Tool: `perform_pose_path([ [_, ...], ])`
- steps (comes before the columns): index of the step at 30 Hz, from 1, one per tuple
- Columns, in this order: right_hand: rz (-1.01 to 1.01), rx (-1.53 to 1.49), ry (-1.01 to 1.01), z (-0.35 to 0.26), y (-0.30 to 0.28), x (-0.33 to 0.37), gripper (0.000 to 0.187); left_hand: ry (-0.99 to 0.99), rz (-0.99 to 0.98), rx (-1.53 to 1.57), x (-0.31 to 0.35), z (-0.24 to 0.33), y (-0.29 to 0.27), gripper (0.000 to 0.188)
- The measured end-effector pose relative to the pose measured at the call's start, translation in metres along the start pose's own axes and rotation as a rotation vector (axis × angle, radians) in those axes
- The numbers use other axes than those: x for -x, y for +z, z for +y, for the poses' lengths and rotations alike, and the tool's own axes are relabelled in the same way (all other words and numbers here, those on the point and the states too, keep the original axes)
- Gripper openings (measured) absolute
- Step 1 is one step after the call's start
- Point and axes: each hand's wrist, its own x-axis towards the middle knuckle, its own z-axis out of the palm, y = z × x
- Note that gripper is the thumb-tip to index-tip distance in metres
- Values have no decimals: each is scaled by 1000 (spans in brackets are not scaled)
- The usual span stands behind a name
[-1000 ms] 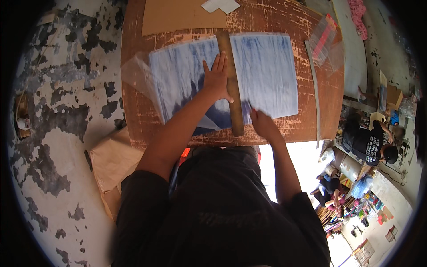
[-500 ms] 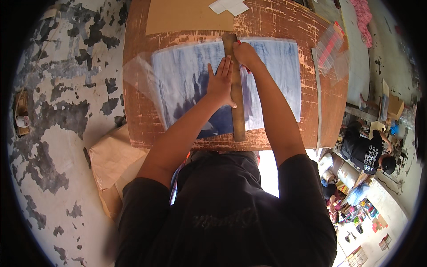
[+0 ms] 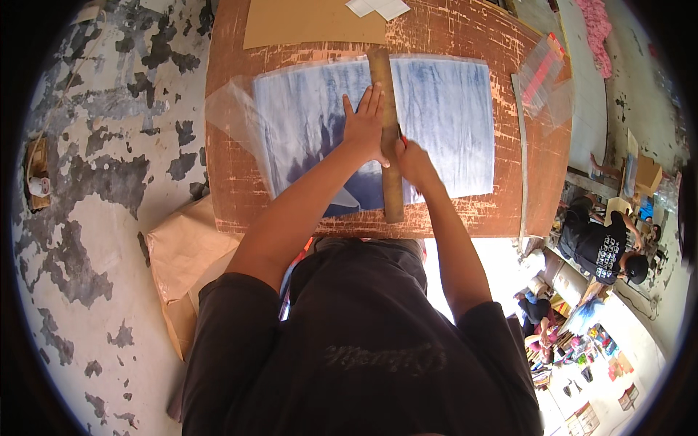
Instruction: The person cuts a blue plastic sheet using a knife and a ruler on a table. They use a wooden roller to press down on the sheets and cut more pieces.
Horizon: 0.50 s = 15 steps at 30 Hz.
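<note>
fingers of the left hand lie flat and extended: the little finger is splayed outward, the middle three are close together, and the thumb is set well apart. the fingertips and thumb meet the left edge of a long, straight, brownish flat bar. the right hand is curled into a fist around a slim red-handled tool; its individual fingers cannot be told apart. the tool's dark tip is just beside the bar's right edge.

a glossy, blue-and-white streaked rectangular sheet lies flat beneath the bar, which crosses it near mid-length and overhangs its far and near edges. thin, wrinkled transparent film projects from the sheet's left side. the supporting surface is a reddish-brown tabletop, scuffed with pale scratches. smooth tan cardboard lies beyond the sheet; a narrow grey strip lies to its right.
</note>
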Motion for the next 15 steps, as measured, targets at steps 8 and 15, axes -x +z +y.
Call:
perform_pose_path([
  [8,-61,-9,313,75,60,111,56,3,-9,3,0,1,-2,173],
  [15,-78,-38,298,94,69,142,54,17,7,-23,-3,2,2,174],
])
